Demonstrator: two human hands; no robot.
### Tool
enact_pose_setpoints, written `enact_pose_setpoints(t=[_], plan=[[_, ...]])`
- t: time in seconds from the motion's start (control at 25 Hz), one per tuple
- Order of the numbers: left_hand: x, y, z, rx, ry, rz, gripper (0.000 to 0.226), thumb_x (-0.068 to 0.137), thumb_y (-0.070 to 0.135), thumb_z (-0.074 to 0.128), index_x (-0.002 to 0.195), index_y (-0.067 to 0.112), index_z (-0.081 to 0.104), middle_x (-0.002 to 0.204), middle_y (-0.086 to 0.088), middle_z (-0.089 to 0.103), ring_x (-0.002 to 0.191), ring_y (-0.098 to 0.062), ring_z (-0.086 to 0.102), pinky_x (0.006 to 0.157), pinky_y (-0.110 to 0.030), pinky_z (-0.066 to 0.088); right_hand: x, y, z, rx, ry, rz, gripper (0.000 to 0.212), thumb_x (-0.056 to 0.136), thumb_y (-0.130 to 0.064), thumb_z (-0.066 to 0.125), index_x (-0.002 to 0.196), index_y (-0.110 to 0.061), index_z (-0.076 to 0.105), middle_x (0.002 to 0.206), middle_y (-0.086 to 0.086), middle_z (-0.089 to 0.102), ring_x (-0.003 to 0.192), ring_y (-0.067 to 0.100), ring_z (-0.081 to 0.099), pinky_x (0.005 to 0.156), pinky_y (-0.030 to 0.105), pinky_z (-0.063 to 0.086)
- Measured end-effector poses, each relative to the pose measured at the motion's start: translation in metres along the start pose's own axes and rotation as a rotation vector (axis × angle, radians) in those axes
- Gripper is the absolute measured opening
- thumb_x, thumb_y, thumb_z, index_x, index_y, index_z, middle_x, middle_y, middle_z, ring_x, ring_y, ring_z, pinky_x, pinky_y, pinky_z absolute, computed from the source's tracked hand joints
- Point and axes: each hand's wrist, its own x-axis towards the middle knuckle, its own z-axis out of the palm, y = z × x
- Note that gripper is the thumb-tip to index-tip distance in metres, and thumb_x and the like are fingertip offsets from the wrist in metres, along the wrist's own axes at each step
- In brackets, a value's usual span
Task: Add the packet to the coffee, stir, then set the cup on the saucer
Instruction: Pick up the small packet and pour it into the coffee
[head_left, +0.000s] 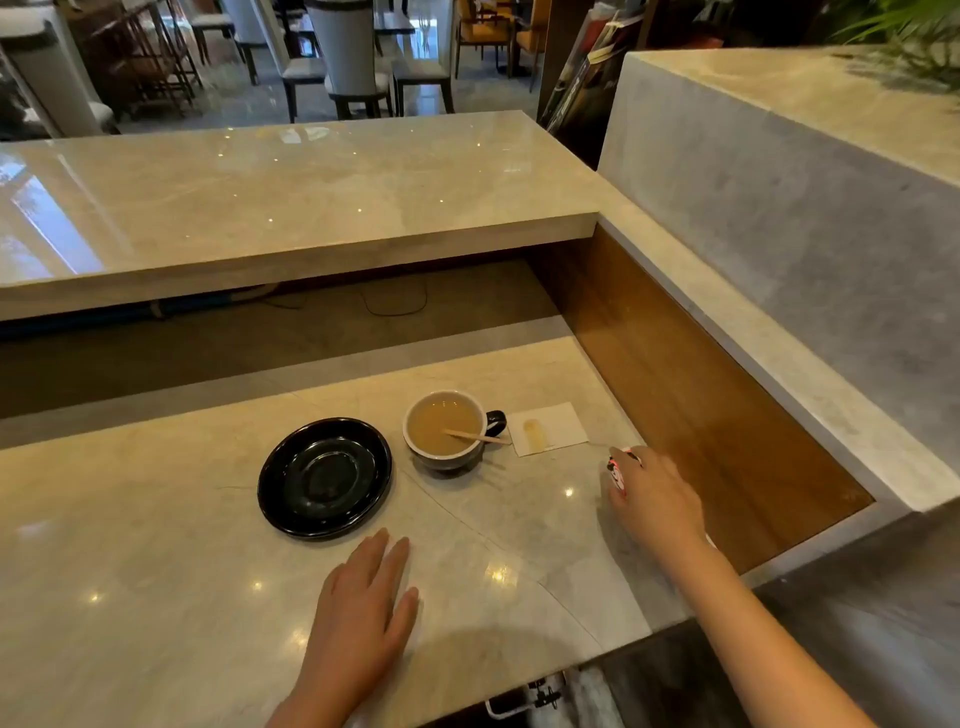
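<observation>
A dark cup (448, 453) with a white inside holds milky coffee and stands on the marble counter. A wooden stirrer (475, 435) leans in it, pointing right. The black saucer (324, 477) lies empty just left of the cup, apart from it. My right hand (652, 499) is to the right of the cup, fingers closed on a small red, white and black packet (617, 472) at counter level. My left hand (363, 618) rests flat on the counter in front of the saucer, fingers apart, holding nothing.
A white napkin (549, 428) with a brown stain lies right of the cup's handle. A raised marble ledge (291, 208) runs behind the counter, and a wood-lined wall (691, 395) closes the right side. The counter's front edge is near my arms.
</observation>
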Motion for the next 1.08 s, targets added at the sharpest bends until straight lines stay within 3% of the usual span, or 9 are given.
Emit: enact_pose_setpoints(t=[0.12, 0.4, 0.52, 0.68, 0.92, 1.0, 1.08], plan=[[0.004, 0.000, 0.014, 0.086, 0.028, -0.017, 0.066, 0.085, 0.058, 0.018, 0.143, 0.029, 0.025, 0.151, -0.002, 0.017, 0.137, -0.018, 0.010, 0.108, -0.043, 0.005, 0.003, 0.002, 0.008, -0.010, -0.013, 0.044, 0.038, 0.094, -0.031, 0.041, 0.130, -0.019, 0.042, 0.133, 0.007, 0.050, 0.116, 0.027, 0.047, 0.080, 0.035, 0.050], [0.008, 0.000, 0.019, 0.136, 0.038, -0.022, 0.061, 0.086, 0.052, 0.035, 0.142, 0.030, 0.030, 0.150, -0.002, 0.024, 0.135, -0.016, 0.012, 0.106, -0.035, -0.004, 0.012, 0.003, 0.011, -0.105, -0.042, 0.151, 0.029, 0.093, -0.021, 0.045, 0.122, -0.017, 0.046, 0.119, 0.011, 0.058, 0.106, 0.027, 0.050, 0.069, 0.033, 0.045], [0.008, 0.000, 0.020, 0.144, 0.044, -0.037, 0.062, 0.086, 0.054, 0.033, 0.143, 0.032, 0.025, 0.151, 0.000, 0.018, 0.136, -0.014, 0.007, 0.106, -0.038, -0.003, 0.016, 0.007, 0.013, 0.121, 0.000, 0.233, 0.035, 0.087, -0.019, 0.056, 0.121, -0.014, 0.050, 0.116, 0.014, 0.059, 0.105, 0.031, 0.050, 0.069, 0.035, 0.042], [0.008, 0.000, 0.019, 0.140, 0.063, -0.031, 0.063, 0.085, 0.055, 0.029, 0.143, 0.033, 0.024, 0.152, 0.001, 0.016, 0.136, -0.012, 0.005, 0.106, -0.038, -0.004, 0.023, 0.017, 0.016, 0.317, -0.054, 0.310, 0.048, 0.077, -0.014, 0.070, 0.121, -0.006, 0.054, 0.114, 0.022, 0.059, 0.103, 0.037, 0.053, 0.078, 0.038, 0.047], [0.007, 0.001, 0.018, 0.134, 0.078, -0.022, 0.062, 0.085, 0.054, 0.030, 0.143, 0.031, 0.027, 0.151, 0.000, 0.019, 0.136, -0.012, 0.006, 0.107, -0.039, -0.002, 0.012, 0.016, 0.014, 0.553, -0.058, 0.343, 0.023, 0.081, -0.001, 0.062, 0.104, -0.003, 0.063, 0.107, 0.020, 0.066, 0.084, 0.027, 0.055, 0.062, 0.027, 0.037], [0.007, 0.001, 0.018, 0.145, 0.078, -0.020, 0.062, 0.086, 0.053, 0.031, 0.143, 0.030, 0.027, 0.151, 0.000, 0.019, 0.136, -0.012, 0.004, 0.106, -0.038, -0.003, 0.009, 0.013, 0.009, 0.733, -0.058, 0.383, 0.015, 0.082, 0.000, 0.061, 0.095, -0.007, 0.063, 0.103, 0.019, 0.066, 0.080, 0.025, 0.056, 0.056, 0.030, 0.044], [0.007, 0.001, 0.019, 0.152, 0.071, -0.023, 0.062, 0.086, 0.053, 0.031, 0.143, 0.030, 0.027, 0.151, 0.000, 0.019, 0.136, -0.012, 0.004, 0.107, -0.039, -0.002, 0.007, 0.007, 0.002, 0.957, -0.091, 0.425, 0.013, 0.084, -0.002, 0.060, 0.086, -0.015, 0.060, 0.099, 0.018, 0.066, 0.077, 0.029, 0.064, 0.062, 0.042, 0.055]])
